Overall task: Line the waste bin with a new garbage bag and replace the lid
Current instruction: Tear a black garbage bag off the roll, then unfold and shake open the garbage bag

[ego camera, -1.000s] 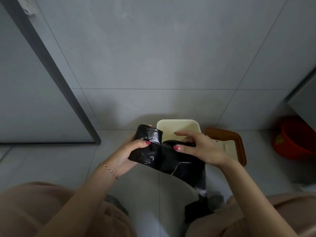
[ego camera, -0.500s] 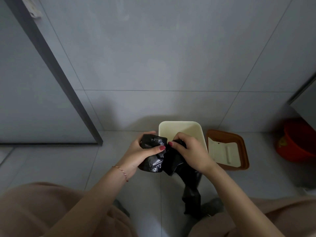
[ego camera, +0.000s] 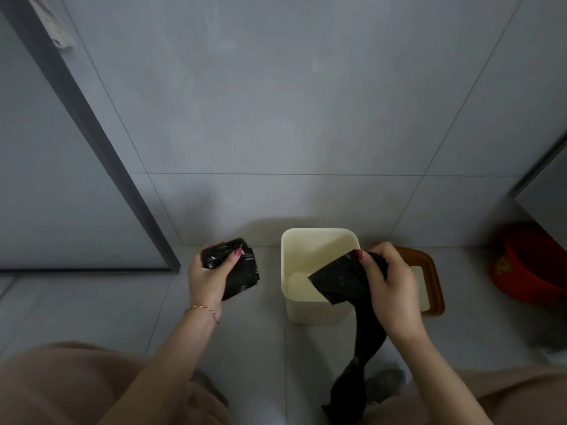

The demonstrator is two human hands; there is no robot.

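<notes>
A cream rectangular waste bin (ego camera: 310, 308) stands open and unlined on the tiled floor against the wall. Its brown-rimmed lid (ego camera: 434, 280) lies flat on the floor just to the right, partly hidden by my right hand. My left hand (ego camera: 208, 277) grips a black roll of garbage bags (ego camera: 242, 271) to the left of the bin. My right hand (ego camera: 389, 289) pinches one separated black garbage bag (ego camera: 340, 280) over the bin's front right corner; the bag hangs down in a twisted strip toward my knees.
A dark door frame (ego camera: 101, 142) runs diagonally on the left. An orange-red bucket (ego camera: 527, 265) sits on the floor at the far right under a cabinet edge. My knees fill the bottom corners. Grey floor tiles lie between the bin and me.
The hands have pulled apart: the left carried the roll to the left, the right drew one bag off to the right over the bin. The bag is now detached from the roll.
</notes>
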